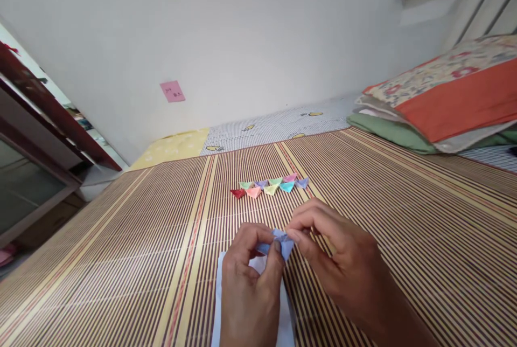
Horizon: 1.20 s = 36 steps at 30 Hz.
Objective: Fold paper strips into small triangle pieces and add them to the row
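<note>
Between my two hands is a small piece of folded blue paper (286,248). My left hand (253,277) is closed on it, with the thumb pressed against its near face. The thumb and forefinger of my right hand (339,252) pinch its upper right corner. Beneath my left hand lies a white sheet of paper (286,309), partly covered by that hand. Beyond my hands, several small folded paper triangles sit in two rows, among them a red one (238,193), a yellow one (271,189) and a turquoise one (287,187).
A striped bamboo mat (133,250) covers the bed. Folded bedding (464,104) with an orange and floral cover is piled at the right. A pink note (172,91) sticks to the white wall behind. On the left stands a dark wooden door frame (56,110).
</note>
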### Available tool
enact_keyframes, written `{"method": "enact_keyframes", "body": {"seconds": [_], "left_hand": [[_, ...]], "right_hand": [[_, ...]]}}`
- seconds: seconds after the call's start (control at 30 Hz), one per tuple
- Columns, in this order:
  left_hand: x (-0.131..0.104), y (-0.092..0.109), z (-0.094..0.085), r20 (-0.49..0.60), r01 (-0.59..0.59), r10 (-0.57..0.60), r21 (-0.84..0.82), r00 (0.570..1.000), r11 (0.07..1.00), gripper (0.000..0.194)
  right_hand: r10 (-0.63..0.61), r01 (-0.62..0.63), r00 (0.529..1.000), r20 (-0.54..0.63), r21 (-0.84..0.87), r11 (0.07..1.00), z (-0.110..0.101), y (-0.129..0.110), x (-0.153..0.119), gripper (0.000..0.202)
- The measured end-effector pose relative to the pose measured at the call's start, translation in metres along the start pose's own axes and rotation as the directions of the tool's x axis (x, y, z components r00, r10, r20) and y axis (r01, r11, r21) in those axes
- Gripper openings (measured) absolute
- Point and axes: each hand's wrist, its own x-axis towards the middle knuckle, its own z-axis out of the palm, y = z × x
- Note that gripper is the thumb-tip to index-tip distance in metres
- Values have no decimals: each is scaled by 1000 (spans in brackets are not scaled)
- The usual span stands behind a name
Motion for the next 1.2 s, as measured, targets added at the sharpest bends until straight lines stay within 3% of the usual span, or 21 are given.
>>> {"method": "enact_keyframes", "body": {"seconds": [0.27,0.47,0.63,0.93,1.2], "left_hand": [[-1,-4,1,-56,1,-3,-46,998,999,12],[-2,-3,4,-55,12,-16,-69,998,998,8],[-4,3,11,-157,0,-2,-13,988,1000,12],[-6,3,12,-169,-12,5,-39,986,999,11],[-6,4,11,-231,-87,104,82,967,993,15]], "right_hand": [[73,-77,997,39,138,987,0,3,2,19],[88,-88,996,24,27,996,2,-6,2,13],[90,-96,993,-82,-78,992,11,-11,1,12],[88,-88,996,4,20,996,6,-12,-2,13],[68,-68,995,-77,8,998,7,-12,-1,17]]}}
